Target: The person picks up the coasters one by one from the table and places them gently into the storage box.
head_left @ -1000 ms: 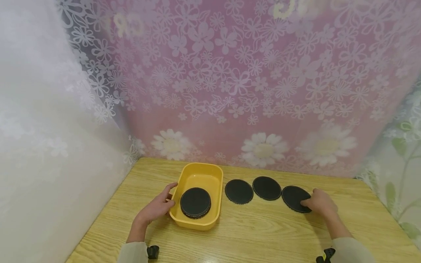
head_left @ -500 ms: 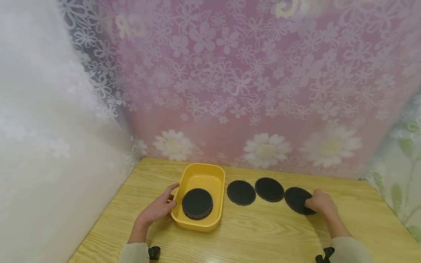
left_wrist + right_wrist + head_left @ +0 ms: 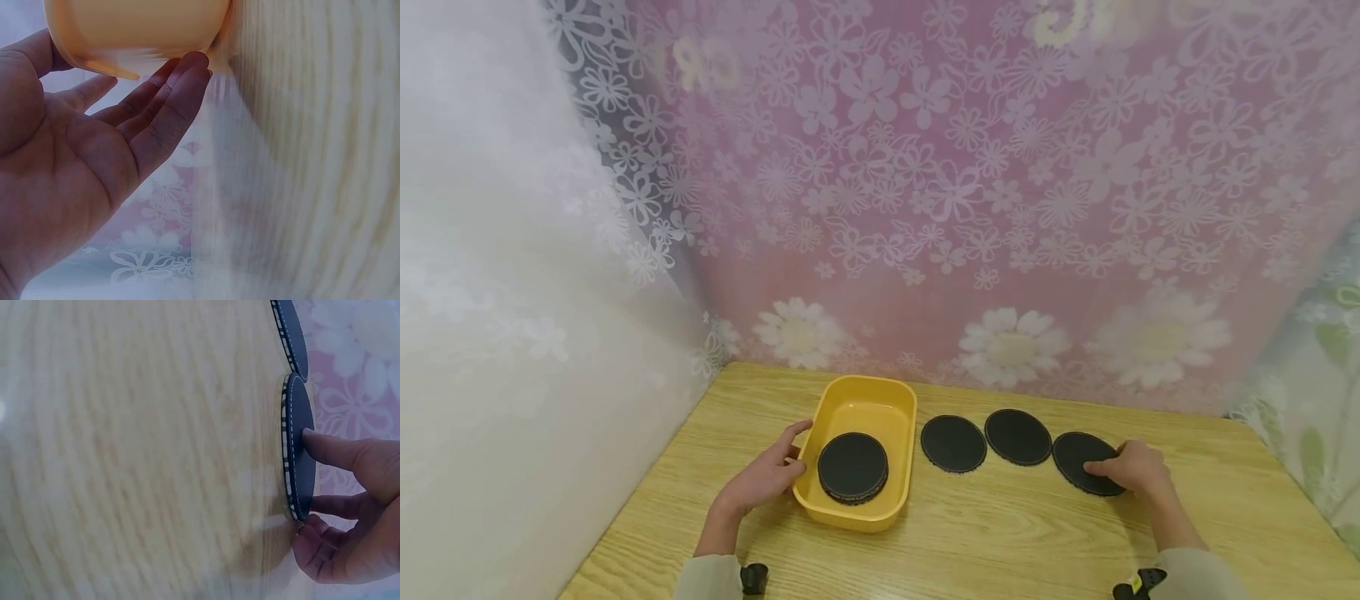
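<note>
At the far left hangs a whitish cloth (image 3: 490,292) with pale flowers, and beside it starts the wooden counter (image 3: 992,537), in front of a pink flowered curtain (image 3: 925,208). The person's left hand (image 3: 763,479) comes from a light sleeve (image 3: 707,577) and holds the left side of a yellow tray (image 3: 871,417); in the left wrist view the thumb goes behind the rim, and the other fingers lie along the outer wall. Inside this tray, in the part nearer to the person, lies a small pile of black round mats (image 3: 853,467). To the right of the tray, three more black mats lie flat in a row: the first mat (image 3: 953,444), the middle mat (image 3: 1018,437), placed slightly farther back, and the last mat (image 3: 1075,458), which seems to touch the middle one. The right hand (image 3: 1141,471) pinches this last mat at its right side, the thumb pressed on the top and the index finger at the edge, with the other fingers curled near the counter.
</note>
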### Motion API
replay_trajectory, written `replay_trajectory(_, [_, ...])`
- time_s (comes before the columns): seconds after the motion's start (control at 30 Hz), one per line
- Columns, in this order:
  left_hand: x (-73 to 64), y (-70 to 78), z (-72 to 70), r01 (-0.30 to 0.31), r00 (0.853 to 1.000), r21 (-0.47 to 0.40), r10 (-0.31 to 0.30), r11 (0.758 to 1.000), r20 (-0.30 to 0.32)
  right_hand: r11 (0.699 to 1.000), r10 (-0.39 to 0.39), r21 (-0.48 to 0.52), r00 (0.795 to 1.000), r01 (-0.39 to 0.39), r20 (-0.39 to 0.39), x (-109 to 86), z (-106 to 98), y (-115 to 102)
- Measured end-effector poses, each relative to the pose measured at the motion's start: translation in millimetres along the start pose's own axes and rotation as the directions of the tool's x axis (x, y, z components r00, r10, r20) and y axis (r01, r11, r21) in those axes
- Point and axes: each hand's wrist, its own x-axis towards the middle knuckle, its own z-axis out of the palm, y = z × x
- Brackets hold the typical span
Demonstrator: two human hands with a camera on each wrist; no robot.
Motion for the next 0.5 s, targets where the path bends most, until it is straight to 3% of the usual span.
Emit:
replay_trajectory(0.27, [-0.4,0.6,-1.9,-0.014,1.0,0.018,0.014,1.0,-0.003,0.999,0.041,0.032,0.999,-0.041,0.004,3.4,4.3,2.9])
replay_trajectory(0.5, [1.6,0.0,-1.5,-0.018,1.0,0.022,0.017,1.0,0.008,0.988,0.063,0.138,0.997,-0.07,0.054,7.8,9.2,15.9])
